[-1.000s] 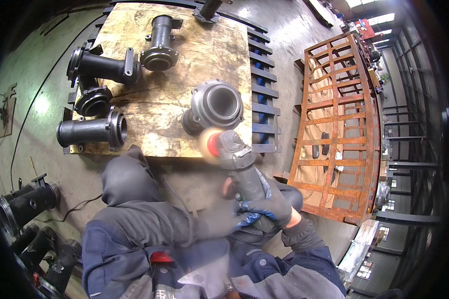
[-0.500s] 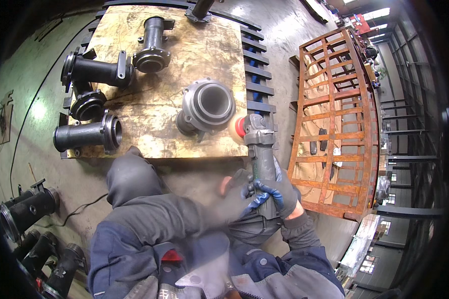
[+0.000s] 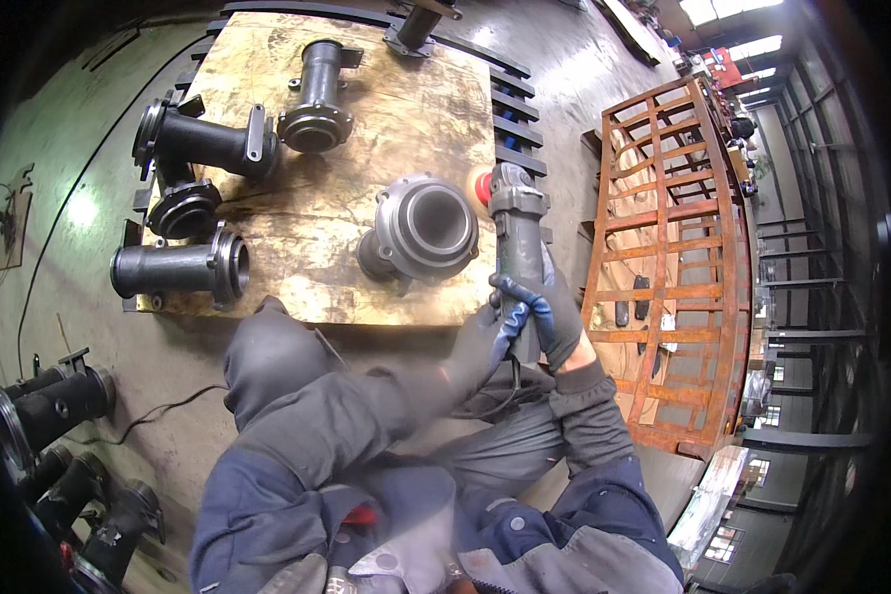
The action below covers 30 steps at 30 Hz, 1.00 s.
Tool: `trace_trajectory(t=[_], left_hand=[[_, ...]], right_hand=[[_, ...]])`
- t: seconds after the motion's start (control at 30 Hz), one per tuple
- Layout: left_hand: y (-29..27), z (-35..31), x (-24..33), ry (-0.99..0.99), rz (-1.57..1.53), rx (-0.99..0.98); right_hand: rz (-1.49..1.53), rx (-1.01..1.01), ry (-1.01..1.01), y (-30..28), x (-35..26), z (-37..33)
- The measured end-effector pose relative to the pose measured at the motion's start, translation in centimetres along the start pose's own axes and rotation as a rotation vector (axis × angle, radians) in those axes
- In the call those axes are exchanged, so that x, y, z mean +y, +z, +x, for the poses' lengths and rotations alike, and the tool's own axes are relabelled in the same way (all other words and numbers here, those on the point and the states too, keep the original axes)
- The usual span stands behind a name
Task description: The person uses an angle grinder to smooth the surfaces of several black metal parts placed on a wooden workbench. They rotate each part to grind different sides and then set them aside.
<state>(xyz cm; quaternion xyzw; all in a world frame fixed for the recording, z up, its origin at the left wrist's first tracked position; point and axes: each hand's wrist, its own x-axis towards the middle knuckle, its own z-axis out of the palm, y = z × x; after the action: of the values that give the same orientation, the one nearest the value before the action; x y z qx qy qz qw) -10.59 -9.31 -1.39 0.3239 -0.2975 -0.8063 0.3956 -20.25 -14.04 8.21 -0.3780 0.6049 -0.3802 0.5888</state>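
Observation:
Both my gloved hands are closed around the dark body of an angle grinder (image 3: 518,233). My right hand (image 3: 561,315) wraps it from the right, blue fingertips over the top. My left hand (image 3: 485,340) grips the rear part from the left, partly blurred. The grinder's head points away from me; its red disc (image 3: 483,188) faces left, blurred at its edge. Just left of the disc, a black flanged pipe fitting (image 3: 396,238) stands tilted on the worktable (image 3: 307,238), its bare-metal mouth towards me. A gap shows between disc and flange.
More black pipe fittings lie on the table's left side (image 3: 173,269), and one stands at its far edge (image 3: 411,35). Several others (image 3: 64,406) rest at the lower left. A rusty orange metal frame (image 3: 653,257) stands on the right. A cable (image 3: 168,408) crosses the floor.
The grinder and both hands have moved farther from me, along the flange's right side. The disc is now beside the flange's far right part. The view has shifted slightly.

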Motion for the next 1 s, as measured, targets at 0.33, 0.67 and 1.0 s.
trace_trajectory(t=[0.33, 0.67, 1.0], left_hand=[[-0.9, 2.1, 2.3, 0.177, -0.282, 0.198], [-1.7, -2.4, 6.2, 0.21, -0.36, 0.265], [-3.9, -8.0, 3.6, 0.179, -0.142, 0.173]], right_hand=[[-0.182, -0.166, -0.147, 3.6, -3.1, 4.1], [-0.113, -0.324, -0.007, 7.5, -4.5, 3.5], [-0.144, -0.421, 0.002, 8.4, -1.4, 0.4]])
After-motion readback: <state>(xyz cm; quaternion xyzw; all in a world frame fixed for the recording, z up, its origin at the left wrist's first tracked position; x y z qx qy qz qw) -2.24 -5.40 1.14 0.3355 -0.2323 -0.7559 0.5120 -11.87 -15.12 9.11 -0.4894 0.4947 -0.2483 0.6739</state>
